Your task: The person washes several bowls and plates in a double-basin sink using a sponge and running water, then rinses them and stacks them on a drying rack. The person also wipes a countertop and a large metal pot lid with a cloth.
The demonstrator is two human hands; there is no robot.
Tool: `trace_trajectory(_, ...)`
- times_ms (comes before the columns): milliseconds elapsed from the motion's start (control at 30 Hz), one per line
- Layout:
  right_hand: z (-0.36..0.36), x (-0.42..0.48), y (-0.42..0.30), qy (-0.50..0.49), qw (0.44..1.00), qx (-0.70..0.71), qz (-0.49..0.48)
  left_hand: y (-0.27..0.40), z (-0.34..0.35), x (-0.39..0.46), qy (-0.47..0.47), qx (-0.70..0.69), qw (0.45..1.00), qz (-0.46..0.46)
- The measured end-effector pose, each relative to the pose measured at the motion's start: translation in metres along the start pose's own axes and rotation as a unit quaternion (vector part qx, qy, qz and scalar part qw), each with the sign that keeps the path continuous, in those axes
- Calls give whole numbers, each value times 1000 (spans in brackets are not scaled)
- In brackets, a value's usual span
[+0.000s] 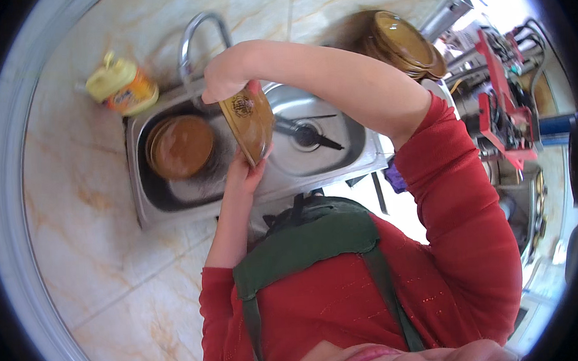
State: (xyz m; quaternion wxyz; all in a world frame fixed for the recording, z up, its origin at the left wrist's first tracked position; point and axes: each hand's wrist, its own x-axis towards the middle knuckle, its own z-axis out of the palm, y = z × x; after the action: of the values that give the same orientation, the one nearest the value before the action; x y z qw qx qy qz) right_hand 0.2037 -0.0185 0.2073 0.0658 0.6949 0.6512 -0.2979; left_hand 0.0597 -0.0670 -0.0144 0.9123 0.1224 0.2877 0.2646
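Observation:
A brown glazed dish (pixel 255 116), tilted nearly on edge, is between my two hands above the divider of the double sink. Its underside bears a dark printed mark and faces right. My right hand (pixel 229 76) grips the upper end, next to the chrome faucet (pixel 184 49). From below, my left hand (pixel 250 167) supports the lower rim with its fingers curled around it. A short stack of brown plates (pixel 183 146) sits in the left basin (pixel 183 192). Whether water is running cannot be made out clearly.
In the right basin (pixel 288 156), a dark strip lies across the drain (pixel 307 135). A yellow detergent jug (pixel 123 86) stands behind the sink at left. More brown plates (pixel 404 40) are stacked at back right. Red metal-framed equipment (pixel 498 103) with cables is farther right.

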Motion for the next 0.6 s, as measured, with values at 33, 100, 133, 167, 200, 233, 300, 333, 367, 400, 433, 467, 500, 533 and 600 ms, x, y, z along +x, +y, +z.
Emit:
trace_trajectory(33, -8, -18, 22, 4, 999, 30, 11, -2, 3, 11, -28, 16, 999, -9)
trace_trajectory(100, -15, -51, 82, 50, 993, 106, 7, -4, 38, 29, -61, 126, 990, -2)
trace_trajectory(133, -11, -70, 120, 91, 984, 152, -7, -2, 77, 26, -75, 186, 980, 11)
trace_trajectory(167, -18, -102, 134, 133, 976, 172, -1, 1, 103, 26, -77, 239, 967, 39)
trace_trajectory(200, -11, -117, 167, 217, 953, 204, 47, 0, 123, 38, -108, 274, 954, 53)
trace_trajectory(233, -8, -135, 201, 277, 926, 247, 65, 0, 146, 56, -147, 296, 941, 76)
trace_trajectory(300, -8, -183, 248, 335, 891, 281, 124, -5, 220, 75, -133, 420, 893, 95)
trace_trajectory(333, 1, -196, 280, 412, 855, 295, 106, -11, 250, 95, -164, 446, 875, 92)
trace_trajectory(367, 11, -204, 312, 473, 797, 362, 102, -19, 284, 107, -179, 477, 855, 95)
trace_trajectory(400, 12, -214, 334, 485, 769, 400, 117, -30, 312, 119, -193, 507, 834, 101)
trace_trajectory(433, 19, -222, 358, 504, 748, 412, 127, -46, 331, 138, -205, 540, 811, 97)
trace_trajectory(467, 25, -225, 375, 509, 740, 414, 147, -60, 344, 157, -208, 571, 788, 94)
trace_trajectory(500, 32, -228, 391, 513, 731, 416, 168, -75, 352, 174, -213, 601, 765, 90)
trace_trajectory(533, 41, -229, 407, 502, 725, 432, 185, -89, 356, 191, -212, 607, 763, 69)
trace_trajectory(600, 65, -227, 440, 478, 710, 466, 224, -118, 353, 223, -210, 619, 757, 22)
